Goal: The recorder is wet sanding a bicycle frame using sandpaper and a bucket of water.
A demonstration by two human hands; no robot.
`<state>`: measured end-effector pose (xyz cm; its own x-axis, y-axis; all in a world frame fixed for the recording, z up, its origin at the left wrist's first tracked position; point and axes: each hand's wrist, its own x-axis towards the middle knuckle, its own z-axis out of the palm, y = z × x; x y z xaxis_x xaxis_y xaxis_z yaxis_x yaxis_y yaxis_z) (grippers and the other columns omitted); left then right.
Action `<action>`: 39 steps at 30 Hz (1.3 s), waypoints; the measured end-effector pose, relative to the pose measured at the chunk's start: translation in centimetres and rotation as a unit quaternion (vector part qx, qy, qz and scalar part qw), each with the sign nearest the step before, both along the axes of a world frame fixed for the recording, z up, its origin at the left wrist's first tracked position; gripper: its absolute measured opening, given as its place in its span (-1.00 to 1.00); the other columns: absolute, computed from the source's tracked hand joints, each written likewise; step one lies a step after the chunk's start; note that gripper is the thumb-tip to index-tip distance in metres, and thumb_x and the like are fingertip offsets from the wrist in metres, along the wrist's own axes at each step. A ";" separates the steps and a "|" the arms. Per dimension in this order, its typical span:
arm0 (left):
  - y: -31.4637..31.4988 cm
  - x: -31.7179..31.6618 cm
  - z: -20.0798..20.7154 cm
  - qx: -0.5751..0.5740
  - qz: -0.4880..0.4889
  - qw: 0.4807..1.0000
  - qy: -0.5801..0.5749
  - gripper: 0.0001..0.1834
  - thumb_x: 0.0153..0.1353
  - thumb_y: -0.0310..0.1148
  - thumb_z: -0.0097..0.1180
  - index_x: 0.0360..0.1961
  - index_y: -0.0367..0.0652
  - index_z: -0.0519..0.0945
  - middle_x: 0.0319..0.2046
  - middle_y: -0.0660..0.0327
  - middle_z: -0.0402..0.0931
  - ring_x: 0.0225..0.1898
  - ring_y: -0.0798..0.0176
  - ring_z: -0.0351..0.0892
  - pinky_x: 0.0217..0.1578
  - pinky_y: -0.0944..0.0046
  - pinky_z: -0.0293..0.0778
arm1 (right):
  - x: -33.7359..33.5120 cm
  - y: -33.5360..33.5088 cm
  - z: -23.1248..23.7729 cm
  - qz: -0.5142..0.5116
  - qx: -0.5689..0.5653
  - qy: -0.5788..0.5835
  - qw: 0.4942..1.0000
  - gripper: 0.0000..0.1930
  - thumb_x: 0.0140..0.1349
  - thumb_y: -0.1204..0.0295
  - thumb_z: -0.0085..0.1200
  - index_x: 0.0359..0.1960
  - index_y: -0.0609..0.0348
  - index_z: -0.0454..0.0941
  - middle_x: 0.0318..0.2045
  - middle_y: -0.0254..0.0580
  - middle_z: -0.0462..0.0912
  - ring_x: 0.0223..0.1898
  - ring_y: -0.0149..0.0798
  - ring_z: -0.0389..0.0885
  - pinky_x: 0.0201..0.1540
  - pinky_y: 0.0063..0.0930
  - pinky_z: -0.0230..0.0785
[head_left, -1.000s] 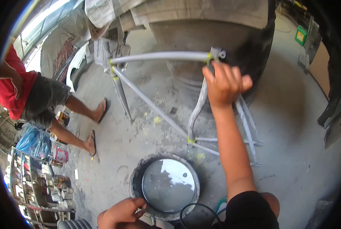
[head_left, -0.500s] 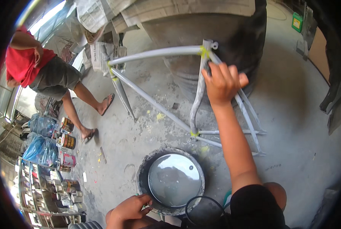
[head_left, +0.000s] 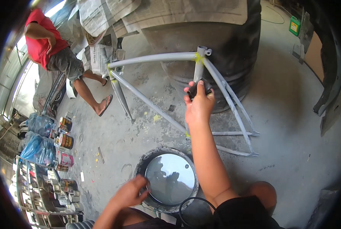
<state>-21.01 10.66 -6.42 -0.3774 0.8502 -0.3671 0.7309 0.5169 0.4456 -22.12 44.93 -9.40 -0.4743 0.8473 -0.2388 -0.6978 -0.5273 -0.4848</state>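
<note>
Our right fingers [head_left: 201,87] held a dark pad [head_left: 193,91] against the upright tube [head_left: 198,71] of the mostly grey bike frame [head_left: 155,57] beyond the bucket [head_left: 155,152], our left fingers [head_left: 139,182] parted, yellow patches [head_left: 198,57] showing and what remained unclear.

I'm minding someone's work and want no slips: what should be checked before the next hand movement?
1. Right hand holding the dark pad: ok, at a tube of the bike frame.
2. Left hand empty: cannot tell, blurred by the tub.
3. The tub upright, with liquid inside: ok.
4. The bike frame firmly supported: cannot tell.
5. Person in red standing apart from the bike frame: ok.
</note>
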 end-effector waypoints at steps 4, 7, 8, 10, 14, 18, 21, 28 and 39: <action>13.0 -7.3 3.7 0.253 -0.113 0.936 0.217 -0.66 0.07 -0.49 0.28 -0.10 -0.25 0.51 -0.15 -0.08 0.51 -0.03 -0.23 0.52 -0.01 -0.06 0.49 | -1.2 2.2 0.9 -0.104 -0.183 0.105 0.972 -0.75 0.50 0.39 0.00 0.06 0.31 0.38 -0.10 -0.08 0.57 -0.22 -0.22 0.64 -0.32 -0.48 0.51; 24.3 -13.4 6.8 0.303 -0.082 0.897 0.312 -0.56 0.11 -0.47 0.20 0.04 -0.29 0.47 0.02 -0.14 0.47 0.08 -0.28 0.48 0.10 -0.05 0.46 | -2.2 3.5 2.1 -0.102 -0.226 0.195 0.949 -0.70 0.49 0.40 0.00 0.09 0.39 0.37 -0.05 0.01 0.52 -0.18 -0.11 0.65 -0.20 -0.39 0.64; 27.1 -15.3 6.7 0.304 -0.067 0.885 0.346 -0.51 0.09 -0.47 0.18 0.10 -0.30 0.47 0.07 -0.15 0.47 0.12 -0.27 0.48 0.13 -0.04 0.46 | -2.8 3.8 2.0 -0.098 -0.221 0.247 0.938 -0.66 0.49 0.39 0.01 0.14 0.41 0.35 0.01 0.09 0.46 -0.14 -0.01 0.66 -0.13 -0.34 0.71; 29.6 -18.6 6.2 0.253 -0.034 0.885 0.390 -0.45 0.06 -0.48 0.17 0.15 -0.30 0.47 0.10 -0.15 0.47 0.15 -0.26 0.48 0.15 -0.04 0.46 | -3.4 2.9 3.5 -0.053 -0.228 0.193 0.953 -0.70 0.54 0.35 -0.08 0.11 0.37 0.38 -0.08 0.04 0.61 -0.28 -0.19 0.70 -0.26 -0.47 0.65; 31.9 -20.0 6.7 0.151 -0.071 0.910 0.380 -0.29 -0.02 -0.51 0.14 0.27 -0.32 0.42 0.16 -0.15 0.49 0.20 -0.21 0.51 0.20 -0.02 0.47 | -3.0 3.3 4.7 -0.064 -0.213 0.133 0.966 -0.70 0.57 0.33 -0.16 0.10 0.34 0.37 -0.20 -0.01 0.71 -0.41 -0.31 0.72 -0.35 -0.56 0.59; 32.6 -17.9 6.8 0.099 -0.069 0.905 0.409 -0.27 -0.04 -0.54 0.12 0.29 -0.31 0.41 0.13 -0.16 0.52 0.18 -0.20 0.53 0.18 -0.03 0.49 | -3.6 3.3 7.5 -0.113 -0.275 0.129 0.946 -0.72 0.54 0.42 -0.13 0.01 0.51 0.37 -0.25 0.10 0.68 -0.42 -0.21 0.73 -0.39 -0.48 0.65; 31.9 -17.1 6.7 0.057 -0.039 0.907 0.415 -0.23 -0.06 -0.56 0.11 0.32 -0.31 0.38 0.18 -0.13 0.50 0.20 -0.18 0.52 0.18 -0.02 0.49 | -3.9 3.1 6.6 -0.128 -0.208 0.143 0.959 -0.70 0.52 0.44 -0.12 0.02 0.55 0.35 -0.27 0.12 0.67 -0.43 -0.20 0.73 -0.42 -0.50 0.64; 31.3 -19.0 5.7 0.118 -0.049 0.883 0.451 -0.21 -0.03 -0.49 0.16 0.35 -0.22 0.35 0.26 -0.03 0.43 0.22 -0.15 0.50 0.14 0.03 0.52 | -5.6 3.8 7.4 -0.134 -0.238 0.171 0.947 -0.82 0.39 0.55 -0.06 -0.17 0.52 0.47 -0.39 0.06 0.65 -0.50 -0.26 0.68 -0.44 -0.48 0.64; 31.4 -18.8 7.4 0.107 -0.077 0.900 0.415 -0.15 -0.10 -0.57 0.13 0.38 -0.19 0.37 0.19 -0.04 0.47 0.18 -0.12 0.54 0.14 0.01 0.52 | -2.7 2.0 5.1 -0.146 -0.161 0.107 0.970 -0.82 0.37 0.53 -0.09 -0.22 0.48 0.47 -0.41 -0.01 0.66 -0.53 -0.26 0.68 -0.51 -0.48 0.61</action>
<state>-39.81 42.07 0.95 -0.3174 0.9339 0.1643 0.9140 0.3475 -0.2094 -24.78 46.97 -4.26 -0.2931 0.8512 -0.4355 -0.9066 -0.3921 -0.1562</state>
